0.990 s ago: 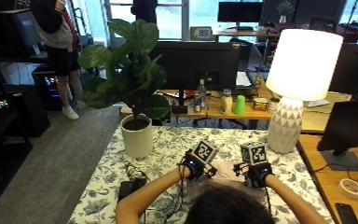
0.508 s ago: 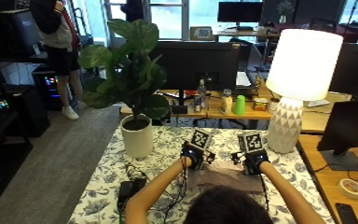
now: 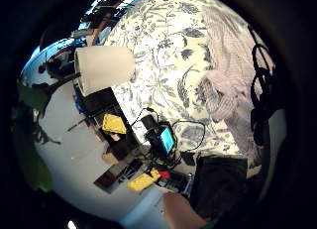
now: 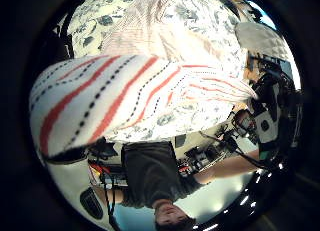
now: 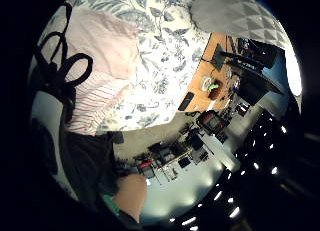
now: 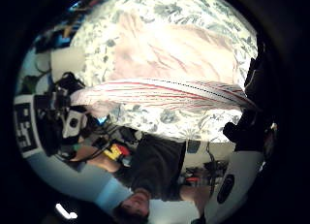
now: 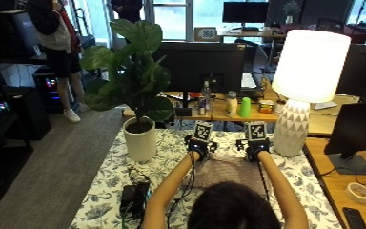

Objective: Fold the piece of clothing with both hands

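Here, seen from above, the person reaches both arms forward over the table [image 7: 170, 157], which is covered by a cloth with a blue flower print. The left hand [image 7: 196, 150] and the right hand [image 7: 258, 150] are side by side toward the far edge, a little apart, each at a far corner of the garment [image 7: 228, 172]. The garment lies between the forearms on the middle of the table, pale with thin red stripes and dotted dark lines; its near part is hidden by the person's head.

The palm views show the far edge of the garment [image 6: 164, 90] lifted off the table and stretched in a band between the hands, with the rest lying flat below it. In the left thumb side view the striped cloth [image 4: 115, 98] fills much of the picture close to the palm. Each hand seems to pinch the lifted edge, though the fingers themselves are not plainly visible.

A white pot [image 7: 140, 138] with a leafy plant stands at the far left corner, and a lamp [image 7: 300, 90] with a white shade at the far right corner. A black cable [image 7: 134, 193] lies near the left edge.
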Demonstrator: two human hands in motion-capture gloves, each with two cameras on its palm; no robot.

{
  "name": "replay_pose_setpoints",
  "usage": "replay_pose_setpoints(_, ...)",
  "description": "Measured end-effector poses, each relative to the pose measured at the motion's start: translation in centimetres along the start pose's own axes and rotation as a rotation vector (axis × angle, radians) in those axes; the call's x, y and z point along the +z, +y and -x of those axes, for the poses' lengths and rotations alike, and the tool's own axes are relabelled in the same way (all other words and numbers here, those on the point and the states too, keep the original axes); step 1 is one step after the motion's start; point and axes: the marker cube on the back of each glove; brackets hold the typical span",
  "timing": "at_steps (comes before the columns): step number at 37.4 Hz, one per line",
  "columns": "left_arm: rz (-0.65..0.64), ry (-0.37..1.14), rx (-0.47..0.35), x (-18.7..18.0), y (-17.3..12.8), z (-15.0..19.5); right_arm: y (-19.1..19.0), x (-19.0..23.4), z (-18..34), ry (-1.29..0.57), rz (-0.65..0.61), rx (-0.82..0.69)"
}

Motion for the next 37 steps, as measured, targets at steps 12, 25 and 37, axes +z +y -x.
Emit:
replay_pose_setpoints(12, -0.375, -0.110, -0.299, 4.8, -8.0, 3.0, -9.0, 3.5, -1.0, 0.073, -0.656, 0.198)
replay_pose_setpoints(25, -0.798, -0.131, -0.248, -0.2, -7.2, 4.1, -8.4, 2.6, -4.8, 0.169, -0.748, 0.247)
replay_pose_setpoints(37, -0.495, -0.029, 0.048, 5.4, -6.7, -2.4, -9.0, 5.4, -7.7, 0.051, -0.519, 0.317)
